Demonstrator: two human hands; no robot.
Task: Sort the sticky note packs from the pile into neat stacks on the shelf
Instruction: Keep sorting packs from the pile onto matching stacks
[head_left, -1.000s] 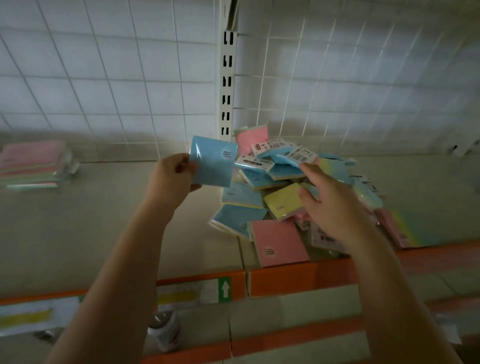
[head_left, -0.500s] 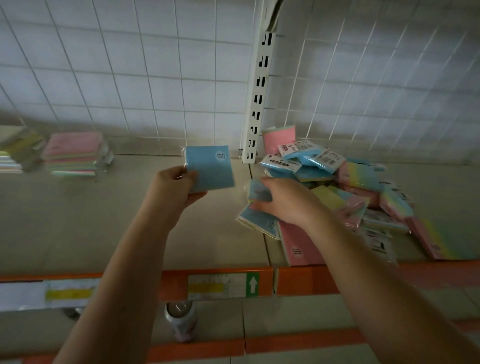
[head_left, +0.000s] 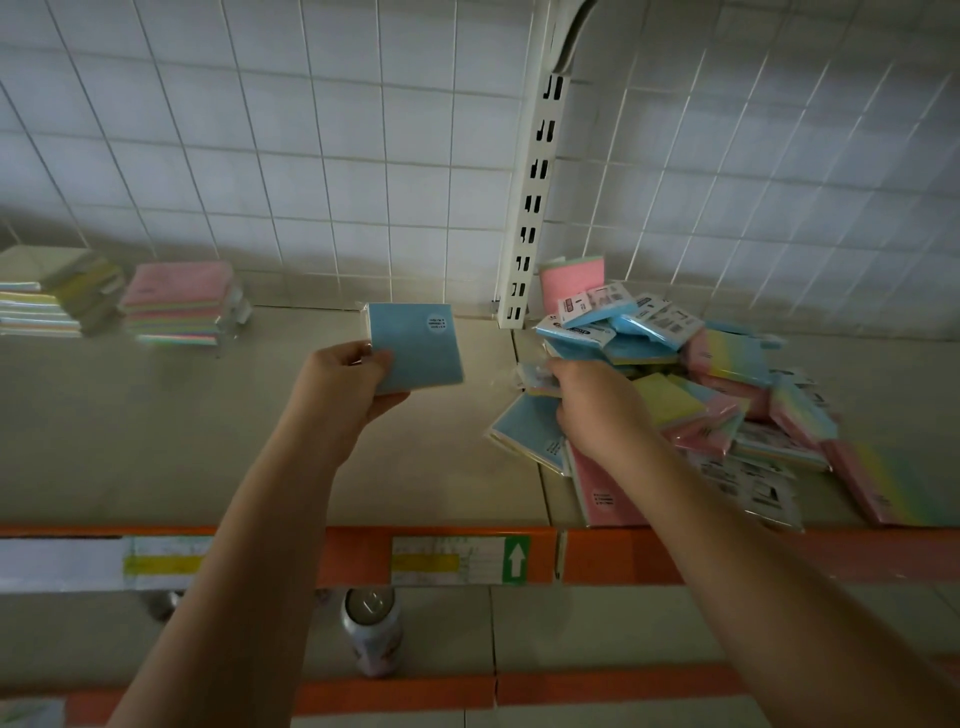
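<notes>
White wire-grid backing stands behind the shelf (head_left: 156, 441). Left hand (head_left: 345, 387) fingers pinch a blue pack (head_left: 415, 348) above it. Right hand (head_left: 592, 405) fingers curl around a pack (head_left: 532, 375) at the pile (head_left: 727, 395) edge.

Beige shelf (head_left: 156, 441), orange front edge: two neat stacks (head_left: 182, 306) set at left rear; loose pile (head_left: 701, 395) of packs heaped at right.
</notes>
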